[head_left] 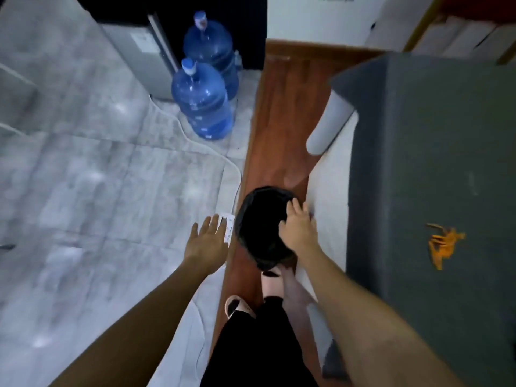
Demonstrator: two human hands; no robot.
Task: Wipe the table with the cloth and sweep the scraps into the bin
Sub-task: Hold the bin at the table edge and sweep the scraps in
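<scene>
Bin (pixel 262 227), black-lined, on floor left of table (pixel 435 163); R hand (pixel 298 230) on near-right rim, fingers curled over it; L hand (pixel 206 238) beside, spread, empty; scraps (pixel 444 244) on tabletop, right of bin.

One head-worn wide-angle view looks steeply down, close over the bin (pixel 262 227) beside the table (pixel 435 163).

You will find no text here that can be read. The white label (pixel 143 41) on the grey appliance (pixel 136 48) is blurred, the labels on the two blue water bottles (pixel 202 103) are too smeared, and the marks on the white power strip (pixel 228 227) on the floor cannot be made out.
</scene>
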